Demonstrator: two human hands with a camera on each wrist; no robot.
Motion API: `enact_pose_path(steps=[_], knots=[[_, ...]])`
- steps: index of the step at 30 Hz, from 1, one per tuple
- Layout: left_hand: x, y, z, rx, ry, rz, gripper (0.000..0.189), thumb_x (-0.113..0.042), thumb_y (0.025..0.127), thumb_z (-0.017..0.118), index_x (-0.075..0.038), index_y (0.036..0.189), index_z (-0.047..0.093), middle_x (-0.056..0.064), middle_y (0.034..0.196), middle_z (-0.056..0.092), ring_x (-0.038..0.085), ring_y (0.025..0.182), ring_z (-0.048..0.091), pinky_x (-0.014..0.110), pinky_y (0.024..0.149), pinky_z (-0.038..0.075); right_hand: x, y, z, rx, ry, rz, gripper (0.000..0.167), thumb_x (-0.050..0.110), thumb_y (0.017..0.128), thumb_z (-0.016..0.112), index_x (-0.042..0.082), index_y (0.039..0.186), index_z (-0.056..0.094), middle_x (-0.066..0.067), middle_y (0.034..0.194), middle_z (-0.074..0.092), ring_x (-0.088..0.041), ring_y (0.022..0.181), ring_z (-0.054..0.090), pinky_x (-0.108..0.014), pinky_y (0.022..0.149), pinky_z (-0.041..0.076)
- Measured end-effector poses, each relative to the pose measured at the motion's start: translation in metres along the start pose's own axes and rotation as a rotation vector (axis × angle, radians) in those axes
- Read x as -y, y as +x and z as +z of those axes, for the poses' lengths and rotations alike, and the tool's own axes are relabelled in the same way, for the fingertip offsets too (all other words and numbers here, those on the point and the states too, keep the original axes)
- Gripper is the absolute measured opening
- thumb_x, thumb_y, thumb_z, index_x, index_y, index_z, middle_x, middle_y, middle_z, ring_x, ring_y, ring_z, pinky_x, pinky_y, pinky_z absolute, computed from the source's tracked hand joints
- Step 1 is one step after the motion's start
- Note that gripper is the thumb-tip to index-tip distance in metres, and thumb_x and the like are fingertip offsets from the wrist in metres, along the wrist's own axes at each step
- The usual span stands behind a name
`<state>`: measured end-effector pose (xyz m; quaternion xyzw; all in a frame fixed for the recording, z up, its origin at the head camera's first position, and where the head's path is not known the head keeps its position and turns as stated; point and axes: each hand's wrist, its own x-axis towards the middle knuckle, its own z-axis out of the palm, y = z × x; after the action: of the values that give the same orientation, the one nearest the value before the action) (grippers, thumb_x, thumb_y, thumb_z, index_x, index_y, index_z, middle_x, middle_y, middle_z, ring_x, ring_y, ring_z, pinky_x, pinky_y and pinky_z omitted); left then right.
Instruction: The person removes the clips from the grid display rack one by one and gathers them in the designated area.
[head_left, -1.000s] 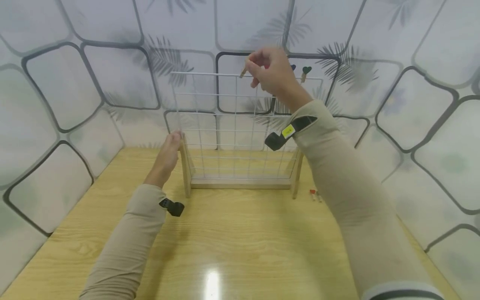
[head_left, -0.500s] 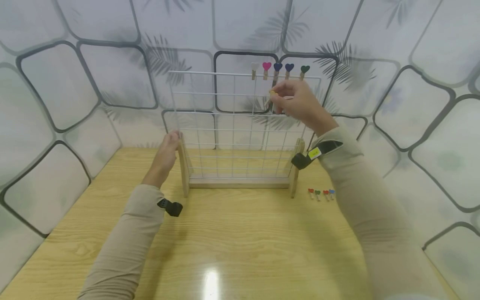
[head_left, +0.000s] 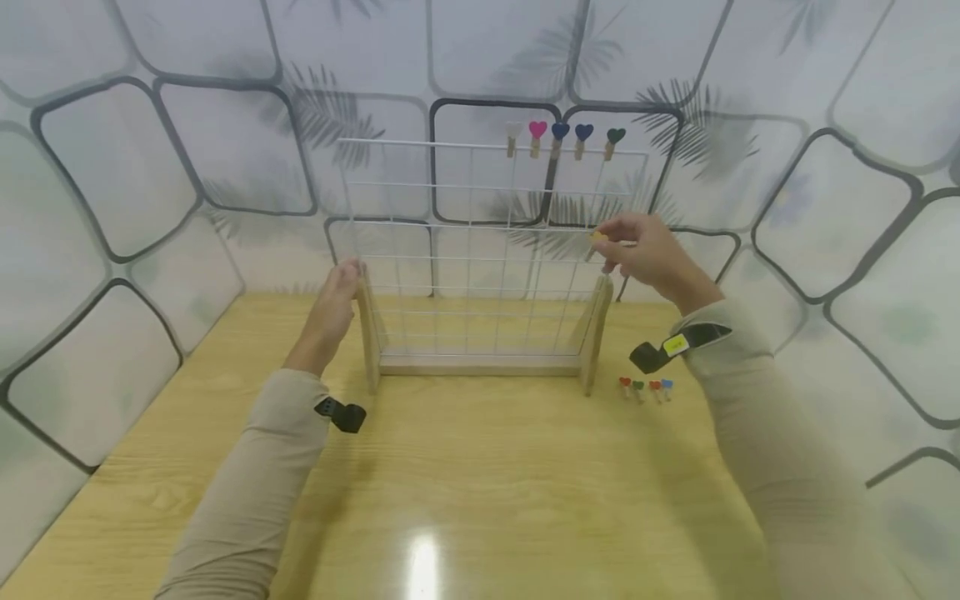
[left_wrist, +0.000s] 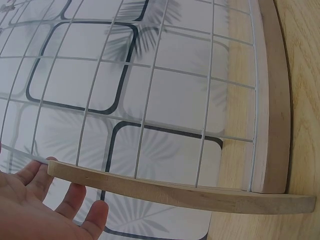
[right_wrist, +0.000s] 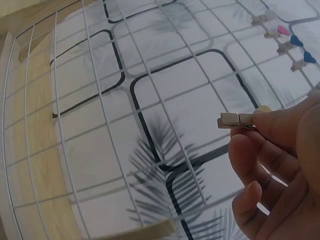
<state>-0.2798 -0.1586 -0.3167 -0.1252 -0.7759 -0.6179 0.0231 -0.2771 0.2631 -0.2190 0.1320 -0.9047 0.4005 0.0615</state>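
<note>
Right hand pinches clothespin in open air by grid's right edge; left hand, relaxed, touches post; five heart clips stand above

Rack: white wire grid, wooden legs, upright on the desk.
Clothespin: small, wooden, yellow-topped, tilted, pinched in the right hand near the rack's right side.

pale leaf-patterned walls around a yellowish wood-grain tabletop, bright glare
</note>
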Motion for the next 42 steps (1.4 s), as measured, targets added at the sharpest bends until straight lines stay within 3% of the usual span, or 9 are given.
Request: enact_pose_path(steps=[11,15,19,23,26,35,42], knots=[[0.000,0.000,-0.001,-0.004,-0.004,-0.017,0.067,-0.049,0.105,0.019,-0.008,0.156,0.008,0.011,0.160,0.011,0.033,0.144,0.013,0.055,0.115,0.014,-0.061,-0.026,-0.014,-0.029,-0.014,0.060,0.044,0.027,0.101,0.055,-0.006,0.128,0.052,-0.024,0.126,0.057,-0.011,0.075,0.063,-0.027,0.067,0.053],[-0.009,-0.004,0.002,-0.002,-0.013,-0.026,0.062,-0.042,0.107,0.018,-0.006,0.156,0.008,0.013,0.160,0.011,0.035,0.144,0.013,0.056,0.115,0.014,-0.083,-0.037,-0.018,-0.034,0.014,0.078,0.046,0.024,0.101,0.054,-0.010,0.132,0.047,-0.023,0.121,0.058,-0.009,0.075,0.062,-0.025,0.064,0.053],[-0.010,-0.003,0.002,-0.002,-0.014,-0.039,0.060,-0.039,0.107,0.017,-0.005,0.155,0.009,0.016,0.159,0.012,0.035,0.143,0.014,0.056,0.115,0.014,-0.104,-0.048,-0.021,-0.025,0.028,0.111,0.048,0.024,0.102,0.053,-0.011,0.134,0.046,-0.014,0.112,0.063,-0.007,0.075,0.062,-0.026,0.064,0.053],[-0.002,0.003,0.001,-0.004,-0.017,-0.035,0.061,-0.043,0.106,0.017,-0.007,0.156,0.010,0.015,0.159,0.014,0.035,0.143,0.015,0.056,0.114,0.015,-0.126,-0.058,-0.022,-0.001,0.030,0.167,0.052,0.029,0.102,0.052,-0.010,0.136,0.044,-0.022,0.118,0.059,-0.007,0.079,0.062,-0.027,0.067,0.053],[-0.002,0.002,0.001,-0.006,-0.011,-0.027,0.063,-0.046,0.105,0.018,-0.009,0.156,0.010,0.014,0.159,0.014,0.034,0.143,0.015,0.055,0.115,0.015,-0.142,-0.065,-0.022,0.013,0.037,0.210,0.057,0.032,0.102,0.052,-0.010,0.139,0.040,-0.027,0.123,0.055,-0.006,0.081,0.061,-0.026,0.069,0.054],[-0.001,-0.001,0.000,-0.009,0.020,-0.014,0.069,-0.052,0.103,0.018,-0.009,0.156,0.010,0.014,0.160,0.011,0.033,0.145,0.011,0.053,0.116,0.014,-0.195,-0.084,-0.013,0.041,0.095,0.313,0.062,0.031,0.102,0.051,-0.012,0.143,0.031,-0.019,0.122,0.059,-0.004,0.081,0.062,-0.032,0.072,0.054],[-0.001,0.000,0.001,-0.011,0.021,-0.021,0.069,-0.053,0.103,0.019,-0.009,0.156,0.010,0.013,0.159,0.014,0.033,0.144,0.015,0.052,0.116,0.015,-0.215,-0.100,-0.003,0.070,0.067,0.370,0.060,0.028,0.103,0.050,-0.014,0.141,0.031,-0.032,0.130,0.051,-0.009,0.084,0.062,-0.034,0.072,0.054]])
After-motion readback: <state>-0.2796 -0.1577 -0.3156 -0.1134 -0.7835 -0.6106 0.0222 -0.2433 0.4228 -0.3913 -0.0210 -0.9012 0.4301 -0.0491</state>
